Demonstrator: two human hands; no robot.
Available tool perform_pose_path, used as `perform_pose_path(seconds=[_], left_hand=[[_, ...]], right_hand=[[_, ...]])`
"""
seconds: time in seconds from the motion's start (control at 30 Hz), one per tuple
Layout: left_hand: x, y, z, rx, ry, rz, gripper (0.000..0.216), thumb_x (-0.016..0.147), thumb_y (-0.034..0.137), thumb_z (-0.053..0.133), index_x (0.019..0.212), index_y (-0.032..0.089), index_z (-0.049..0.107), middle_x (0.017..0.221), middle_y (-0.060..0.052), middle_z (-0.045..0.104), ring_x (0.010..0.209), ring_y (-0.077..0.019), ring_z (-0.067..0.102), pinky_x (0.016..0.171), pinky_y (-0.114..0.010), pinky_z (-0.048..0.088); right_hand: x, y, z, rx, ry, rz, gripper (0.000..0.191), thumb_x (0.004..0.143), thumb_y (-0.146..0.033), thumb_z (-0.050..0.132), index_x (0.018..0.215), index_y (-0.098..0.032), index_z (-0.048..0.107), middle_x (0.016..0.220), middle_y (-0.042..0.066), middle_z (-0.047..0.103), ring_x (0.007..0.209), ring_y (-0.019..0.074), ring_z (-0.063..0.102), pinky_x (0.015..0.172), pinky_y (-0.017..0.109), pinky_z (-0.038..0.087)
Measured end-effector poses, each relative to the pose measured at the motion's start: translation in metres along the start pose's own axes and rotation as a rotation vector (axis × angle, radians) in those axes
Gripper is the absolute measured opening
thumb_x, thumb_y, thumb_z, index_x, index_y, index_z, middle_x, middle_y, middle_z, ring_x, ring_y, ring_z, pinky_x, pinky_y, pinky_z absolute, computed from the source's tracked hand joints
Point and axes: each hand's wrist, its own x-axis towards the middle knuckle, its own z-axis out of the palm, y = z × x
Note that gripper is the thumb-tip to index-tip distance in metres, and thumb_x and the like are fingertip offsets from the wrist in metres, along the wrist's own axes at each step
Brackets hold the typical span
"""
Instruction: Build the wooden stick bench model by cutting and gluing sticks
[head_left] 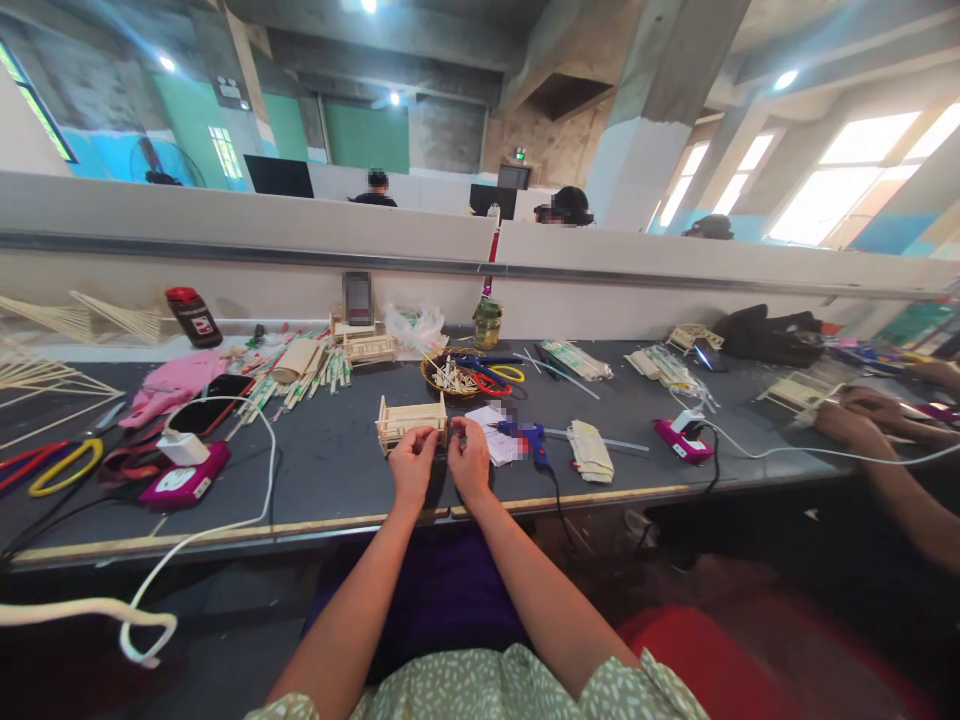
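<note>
A small model bench of pale wooden sticks (401, 418) stands on the dark table right before me. My left hand (414, 468) is closed in a pinch at its front, overlapping its lower right part. Just right of the model, my right hand (469, 460) is also pinched, its fingertips close to the left ones. Whatever is between the fingers of either hand is too small to make out. Beside my right hand lie a white paper sheet (491, 440) and a blue glue gun (531, 440) with a glue stick.
Behind the model sits a basket of short sticks (427, 372) with yellow-and-red-handled scissors (510, 374). Stick bundles (322, 365), a phone (225, 388) and a pink power strip (196, 478) lie left. Folded cloth (591, 452) is right. Another person's hands (847, 415) hold a stick model.
</note>
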Motion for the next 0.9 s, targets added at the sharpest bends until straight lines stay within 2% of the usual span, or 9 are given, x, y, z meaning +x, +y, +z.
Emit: perform_pose_path(seconds=[0.2,0.9], left_hand=[[0.0009,-0.0031,0.0007,0.022,0.011,0.016,0.026,0.077,0.039,0.067,0.084,0.015,0.072,0.063,0.0,0.064,0.056,-0.0122,0.052,0.059,-0.024,0.042],[0.0017,-0.0028,0.0004,0.013,0.041,0.053,0.027,0.078,0.038,0.065,0.087,0.014,0.074,0.076,-0.005,0.073,0.066,-0.0162,0.062,0.066,-0.028,0.05]], right_hand=[[0.0001,-0.002,-0.0016,0.004,-0.013,-0.015,0.031,0.079,-0.009,0.045,0.106,-0.018,0.059,0.099,0.009,0.064,0.091,0.0204,0.058,0.082,0.033,0.048],[0.0002,0.0023,0.0013,0.006,-0.006,-0.027,0.034,0.078,-0.008,0.043,0.107,-0.017,0.058,0.096,0.008,0.065,0.092,0.0204,0.059,0.086,0.033,0.048]])
